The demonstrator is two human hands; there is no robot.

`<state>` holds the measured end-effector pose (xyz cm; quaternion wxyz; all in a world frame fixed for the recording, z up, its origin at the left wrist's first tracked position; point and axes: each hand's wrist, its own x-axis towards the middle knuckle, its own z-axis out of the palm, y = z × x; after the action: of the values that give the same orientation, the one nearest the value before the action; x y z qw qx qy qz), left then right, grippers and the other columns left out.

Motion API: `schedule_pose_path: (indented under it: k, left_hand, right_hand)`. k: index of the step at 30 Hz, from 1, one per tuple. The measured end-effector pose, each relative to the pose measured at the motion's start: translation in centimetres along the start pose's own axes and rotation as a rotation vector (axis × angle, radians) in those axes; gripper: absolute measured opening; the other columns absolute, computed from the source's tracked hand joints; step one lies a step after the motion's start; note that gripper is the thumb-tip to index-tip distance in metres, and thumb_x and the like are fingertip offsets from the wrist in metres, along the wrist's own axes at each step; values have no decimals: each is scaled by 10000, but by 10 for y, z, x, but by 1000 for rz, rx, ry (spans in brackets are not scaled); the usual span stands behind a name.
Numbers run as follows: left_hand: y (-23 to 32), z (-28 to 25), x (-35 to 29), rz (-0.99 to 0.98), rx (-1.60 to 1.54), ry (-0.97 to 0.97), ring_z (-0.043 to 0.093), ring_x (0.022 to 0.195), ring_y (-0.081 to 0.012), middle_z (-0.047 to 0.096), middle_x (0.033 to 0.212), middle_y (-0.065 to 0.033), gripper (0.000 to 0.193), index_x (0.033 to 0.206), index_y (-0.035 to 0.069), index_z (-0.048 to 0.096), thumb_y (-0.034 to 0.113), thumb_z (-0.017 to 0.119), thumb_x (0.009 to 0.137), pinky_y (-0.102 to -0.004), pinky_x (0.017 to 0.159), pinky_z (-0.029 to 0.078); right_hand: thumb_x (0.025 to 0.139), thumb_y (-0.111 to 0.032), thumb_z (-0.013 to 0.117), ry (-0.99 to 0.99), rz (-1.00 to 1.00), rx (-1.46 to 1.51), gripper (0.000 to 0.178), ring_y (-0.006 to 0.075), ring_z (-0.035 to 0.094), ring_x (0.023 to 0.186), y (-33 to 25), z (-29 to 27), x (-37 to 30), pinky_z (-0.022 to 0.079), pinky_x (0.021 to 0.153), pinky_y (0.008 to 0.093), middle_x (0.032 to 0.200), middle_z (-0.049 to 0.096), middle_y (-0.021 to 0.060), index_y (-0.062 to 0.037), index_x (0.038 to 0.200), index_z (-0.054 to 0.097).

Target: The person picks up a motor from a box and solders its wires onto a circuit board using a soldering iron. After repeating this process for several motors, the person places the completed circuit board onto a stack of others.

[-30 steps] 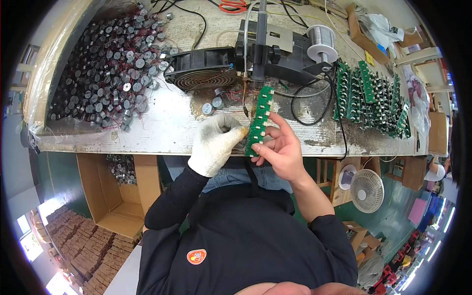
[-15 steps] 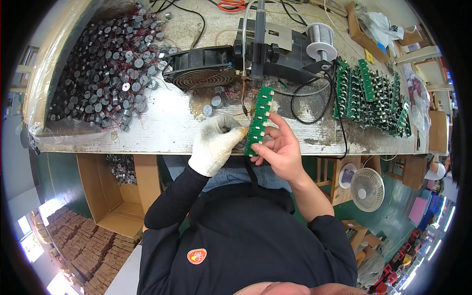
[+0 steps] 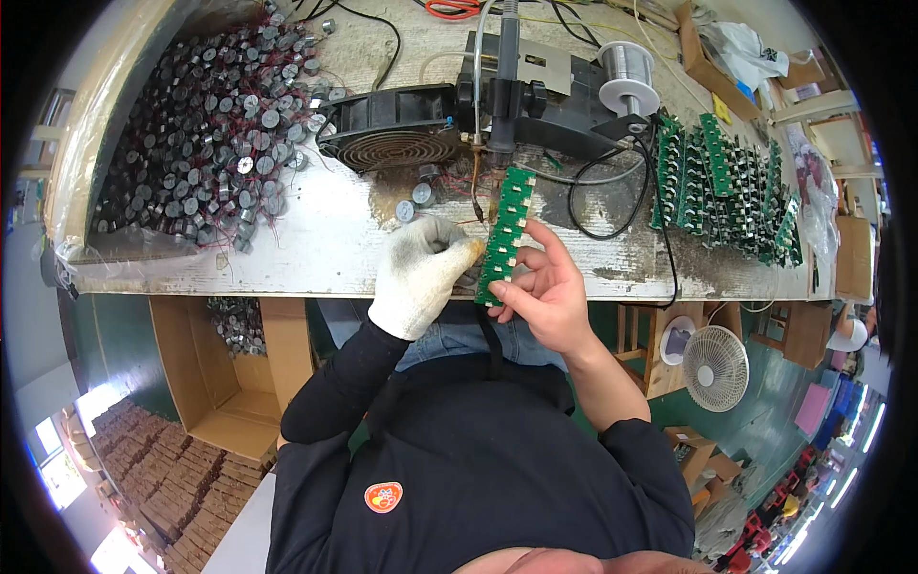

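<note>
My right hand [image 3: 547, 287], bare, pinches the lower part of a long green circuit board [image 3: 507, 234] between thumb and fingers. The board stands tilted above the table's front edge, with a row of small pale parts along it. At its left side my left hand [image 3: 421, 273], in a white glove with stained fingertips, is closed in a pinch close to the board. What it grips is mostly hidden; a thin reddish wire shows by the fingertips. Just above them is the narrow tip of a soldering iron [image 3: 478, 206], pointing down beside the board.
Many round metal parts with red wires [image 3: 220, 134] lie heaped at left; two more [image 3: 413, 201] lie near my glove. Behind stand a black fan [image 3: 392, 129] and a solder wire spool [image 3: 627, 77]. Stacked circuit boards [image 3: 717, 182] lie at right. Below left is a cardboard box [image 3: 229, 402].
My gloved left hand has shifted very slightly, and a reddish wire now shows above its fingertips near the iron's tip. The board and my right hand stay almost in place.
</note>
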<state>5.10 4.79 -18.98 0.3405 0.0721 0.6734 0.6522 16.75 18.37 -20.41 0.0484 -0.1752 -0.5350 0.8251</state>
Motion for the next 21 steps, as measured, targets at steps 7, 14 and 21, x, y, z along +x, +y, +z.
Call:
schedule_pose_path:
  k: [7, 14, 21]
  left_hand:
    - [4, -1, 3, -7, 71, -7, 554, 610, -63, 613, 676, -40, 181, 805, -34, 619, 139, 672, 815, -226, 532, 442]
    - [4, -2, 1, 42, 60, -27, 536, 625, -65, 600, 705, -20, 142, 811, -9, 609, 127, 641, 841, -213, 555, 429]
    - [-5, -3, 0, 9, 93, -19, 561, 631, -72, 620, 740, -41, 144, 836, -12, 608, 127, 646, 840, -213, 553, 446]
  right_hand:
    - [825, 72, 614, -13, 2, 3, 700, 157, 645, 680, -2, 1, 1, 537, 537, 238, 1030, 560, 143, -30, 1406, 236]
    - [825, 70, 615, -16, -15, 1, 704, 156, 647, 678, -3, 1, 1, 539, 538, 236, 1040, 561, 146, -23, 1407, 230]
    - [822, 72, 617, 5, 8, -7, 706, 157, 647, 675, 1, 2, -2, 540, 537, 239, 1038, 566, 144, -37, 1408, 238]
